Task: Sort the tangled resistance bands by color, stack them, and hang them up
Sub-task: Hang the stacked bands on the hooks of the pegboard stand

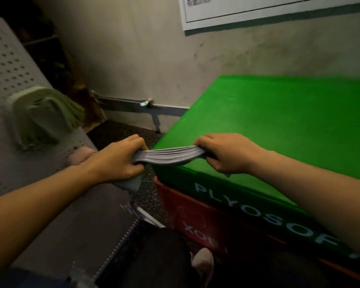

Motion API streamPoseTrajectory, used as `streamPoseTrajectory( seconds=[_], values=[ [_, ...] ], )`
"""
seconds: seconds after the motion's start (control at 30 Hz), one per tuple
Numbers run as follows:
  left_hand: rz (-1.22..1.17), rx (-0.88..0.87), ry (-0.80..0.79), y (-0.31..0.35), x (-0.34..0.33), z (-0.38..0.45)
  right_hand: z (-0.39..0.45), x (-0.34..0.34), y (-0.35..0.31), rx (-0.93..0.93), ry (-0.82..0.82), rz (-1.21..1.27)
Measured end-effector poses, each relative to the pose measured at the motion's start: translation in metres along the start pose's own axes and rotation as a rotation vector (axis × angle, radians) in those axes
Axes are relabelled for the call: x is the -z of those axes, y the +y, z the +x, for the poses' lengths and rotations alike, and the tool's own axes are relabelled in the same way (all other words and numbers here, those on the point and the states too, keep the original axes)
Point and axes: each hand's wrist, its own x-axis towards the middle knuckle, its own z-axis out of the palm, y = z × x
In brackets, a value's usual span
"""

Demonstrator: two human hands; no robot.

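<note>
Both hands grip one thick stack of flat grey-lilac rubber resistance bands, the layers visible edge-on and sagging slightly between the fists: the left hand has its fingers curled over the top of the stack's left end with the thumb underneath, and the right hand closes around the right end in the same knuckles-up way. A loose grey tail of the bands hangs below the left fist. The stack is held in the air just at the near left corner of a bright green padded plyo box, its right half over the box's top surface and its left half out past the edge, above a dark speckled rubber floor. White lettering runs along the green box's front face, and a red padded box sits stacked beneath it. To the left stands a grey perforated pegboard panel, on which a bundle of pale green resistance bands hangs over a peg, with a blurred pink shape lower down, partly hidden behind the left wrist. Behind everything is a scuffed beige wall with a white printed poster at the top right
</note>
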Motion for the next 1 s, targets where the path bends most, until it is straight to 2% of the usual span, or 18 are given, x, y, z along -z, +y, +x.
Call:
streamPoseTrajectory(
  seconds=[0.23, 0.47, 0.73, 0.9, 1.0],
  values=[
    [-0.021, 0.346, 0.083, -0.064, 0.013, -0.141, 0.095, -0.032, -0.101, 0.188, -0.057, 0.108],
    [0.065, 0.425, 0.142, -0.11, 0.0, -0.257, 0.149, -0.089, -0.201, 0.358, -0.071, 0.211],
    [0.206, 0.531, 0.451, -0.144, -0.012, -0.328, 0.2, -0.121, -0.282, 0.415, 0.04, 0.397],
    [0.232, 0.666, 0.561, -0.17, -0.026, -0.354, 0.234, -0.134, -0.32, 0.421, 0.077, 0.469],
    [0.201, 0.691, 0.634, -0.177, -0.031, -0.361, 0.249, -0.142, -0.337, 0.419, 0.087, 0.516]
  ],
)
